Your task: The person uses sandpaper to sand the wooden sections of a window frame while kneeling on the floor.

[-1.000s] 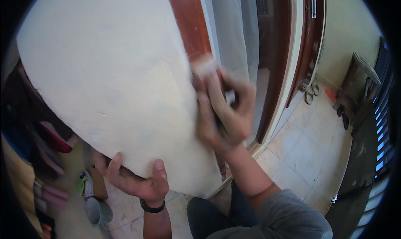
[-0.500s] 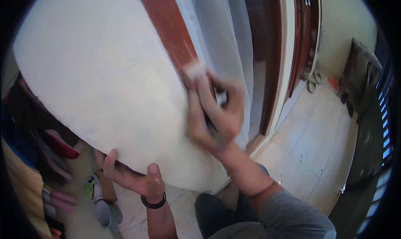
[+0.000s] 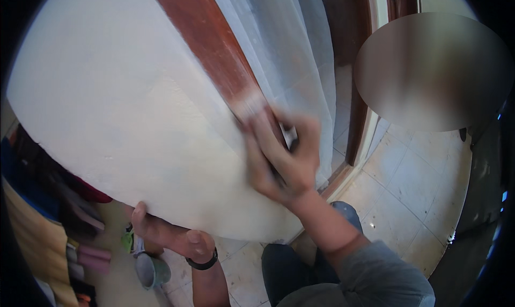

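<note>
My right hand (image 3: 287, 156) presses against a red-brown wooden frame (image 3: 214, 44) beside a cream wall (image 3: 123, 108). Its fingers are closed, and motion smears them. At the fingertips is a pale, whitish patch (image 3: 249, 104); whether it is a small pad or dust on the wood, I cannot tell. My left hand (image 3: 171, 234), with a dark band (image 3: 203, 261) round the wrist, lies at the lower left edge of the wall. Thumb and a finger stand apart there, touching the edge, with nothing visible in them; the other fingers are partly hidden.
Sheer white curtains (image 3: 289, 60) hang right of the frame. Pale floor tiles (image 3: 391, 183) lie at the right, near a dark gate (image 3: 461, 264). At lower left are a grey bucket (image 3: 153, 271), hanging clothes (image 3: 37, 216) and pink rolls (image 3: 94, 257). A blurred oval hides the upper right.
My right hand has shifted slightly down along the frame. The whole view has swung a little, and more of the whitish patch on the wood shows. My left hand keeps its place at the wall's edge.
</note>
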